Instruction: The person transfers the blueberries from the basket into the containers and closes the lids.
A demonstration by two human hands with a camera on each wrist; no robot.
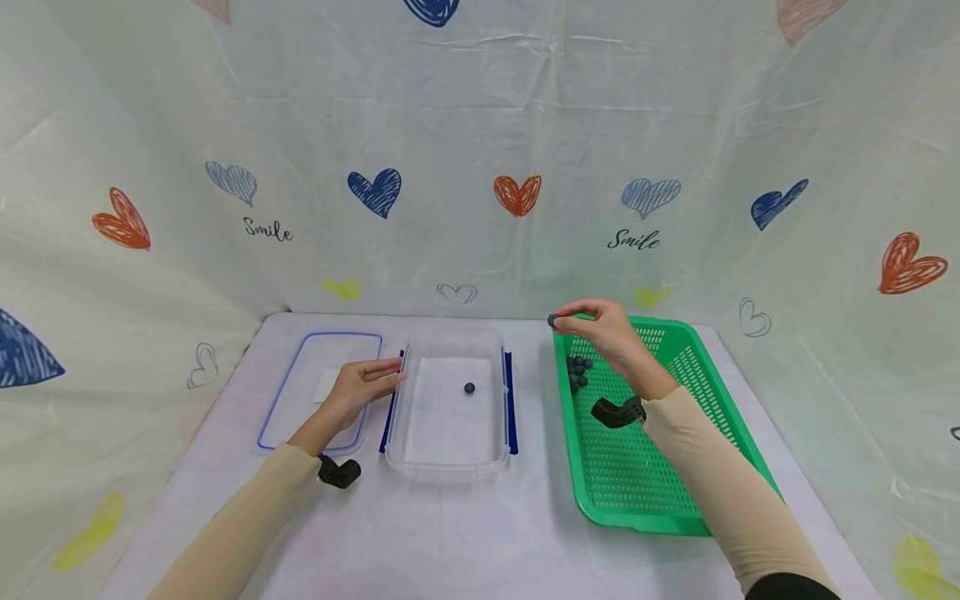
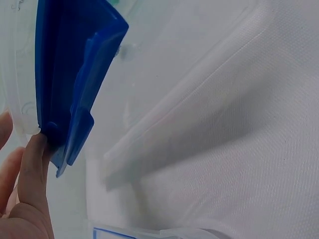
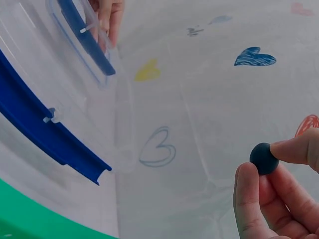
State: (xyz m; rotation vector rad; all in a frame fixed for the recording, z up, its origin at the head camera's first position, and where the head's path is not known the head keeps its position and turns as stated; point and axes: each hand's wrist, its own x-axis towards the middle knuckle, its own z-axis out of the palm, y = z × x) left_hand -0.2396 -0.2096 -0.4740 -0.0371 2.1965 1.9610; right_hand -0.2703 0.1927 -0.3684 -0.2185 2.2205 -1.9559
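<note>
The right hand (image 1: 607, 332) pinched a dark ball (image 1: 552, 320) above the green basket (image 1: 731, 417), mid-transfer; it probably needed carrying left to the clear box (image 1: 450, 462), steadied by the left hand's (image 1: 360, 387) straight fingers.

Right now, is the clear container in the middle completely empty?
No, one dark ball lies on the floor of the clear container, seen from the head view.

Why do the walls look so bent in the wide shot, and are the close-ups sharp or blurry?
Head view: wide lens bows the heart-printed backdrop; light is soft and even, shadows faint. Left wrist view: the clear plastic container's blue latch sits very close, slightly soft. Right wrist view: the small dark ball between the right hand's fingertips is crisp.
</note>
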